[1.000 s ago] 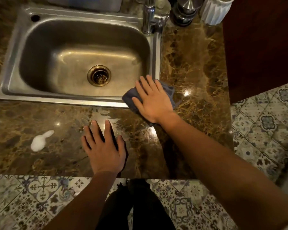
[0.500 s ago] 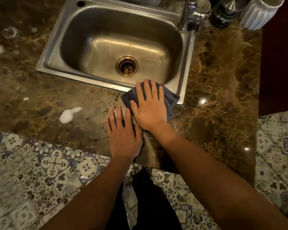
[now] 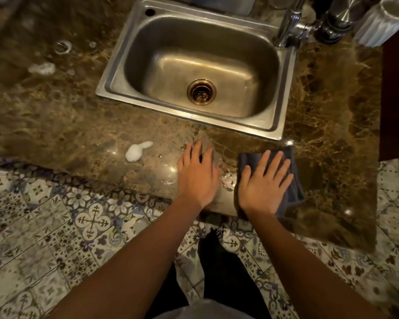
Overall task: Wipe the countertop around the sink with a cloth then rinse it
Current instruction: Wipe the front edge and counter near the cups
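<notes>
Lying flat, folded dark-blue cloth [image 3: 291, 178].

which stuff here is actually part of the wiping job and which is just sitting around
In use: cloth under right hand; left hand flat on countertop; foam blob; sink; tap.

Lying about: white ribbed cup; dark metal container.

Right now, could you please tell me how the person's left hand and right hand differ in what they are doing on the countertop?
The right hand presses flat on a dark blue cloth, while the left hand rests on the bare countertop. The left hand lies nearer the white foam blob; the right hand sits below the sink's near right corner. Both are palm down with fingers spread, near the counter's front edge.
</notes>
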Action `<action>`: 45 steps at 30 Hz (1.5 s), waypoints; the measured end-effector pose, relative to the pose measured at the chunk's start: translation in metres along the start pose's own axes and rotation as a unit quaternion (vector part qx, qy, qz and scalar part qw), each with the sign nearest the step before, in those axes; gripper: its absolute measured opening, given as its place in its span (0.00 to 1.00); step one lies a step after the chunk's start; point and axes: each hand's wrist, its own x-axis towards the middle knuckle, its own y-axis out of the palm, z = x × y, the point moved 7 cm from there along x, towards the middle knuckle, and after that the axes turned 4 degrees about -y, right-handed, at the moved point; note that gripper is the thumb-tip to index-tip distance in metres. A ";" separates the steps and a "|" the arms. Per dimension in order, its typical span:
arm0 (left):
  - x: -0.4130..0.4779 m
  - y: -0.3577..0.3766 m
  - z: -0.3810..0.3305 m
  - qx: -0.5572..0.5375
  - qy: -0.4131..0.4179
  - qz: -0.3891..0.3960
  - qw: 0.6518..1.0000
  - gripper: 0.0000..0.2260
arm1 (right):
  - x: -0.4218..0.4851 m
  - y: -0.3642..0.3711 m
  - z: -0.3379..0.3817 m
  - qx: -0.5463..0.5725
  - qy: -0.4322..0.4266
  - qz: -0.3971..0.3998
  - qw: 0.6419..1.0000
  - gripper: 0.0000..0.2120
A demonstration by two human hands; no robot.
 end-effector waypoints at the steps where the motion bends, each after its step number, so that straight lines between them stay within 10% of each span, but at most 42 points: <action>1: 0.003 -0.006 0.006 -0.008 0.018 0.012 1.000 0.21 | -0.004 0.002 0.020 0.007 -0.003 -0.003 1.000 0.33; 8: 0.035 -0.074 0.059 -0.039 0.124 -0.008 0.991 0.18 | -0.059 0.027 0.129 -0.014 -0.166 0.033 0.985 0.33; 12: 0.052 -0.113 0.138 -0.025 0.040 -0.075 0.996 0.20 | -0.065 0.025 0.094 -0.044 -0.267 0.055 0.961 0.31; 21: 0.058 -0.124 0.268 0.082 -0.090 -0.069 0.990 0.32 | -0.029 0.019 0.104 0.050 0.205 -0.029 0.977 0.33; 26: 0.063 -0.113 0.288 0.081 -0.111 -0.091 0.986 0.33 | -0.050 0.039 0.196 -0.026 -0.036 0.003 0.999 0.34; 31: 0.063 -0.113 0.291 0.074 -0.111 -0.125 0.983 0.33 | -0.040 0.027 0.157 -0.075 -0.312 0.063 0.945 0.31; 35: 0.065 -0.113 0.289 0.086 -0.118 -0.133 0.980 0.32 | 0.005 0.016 0.122 -0.045 -0.073 0.011 0.996 0.31; 39: 0.066 -0.115 0.289 0.094 -0.116 -0.146 0.978 0.31 | 0.014 0.019 0.173 0.069 0.209 -0.051 0.974 0.33; 45: 0.065 -0.115 0.289 0.090 -0.111 -0.153 0.978 0.31 | -0.011 0.036 0.242 -0.025 -0.111 0.026 0.993 0.33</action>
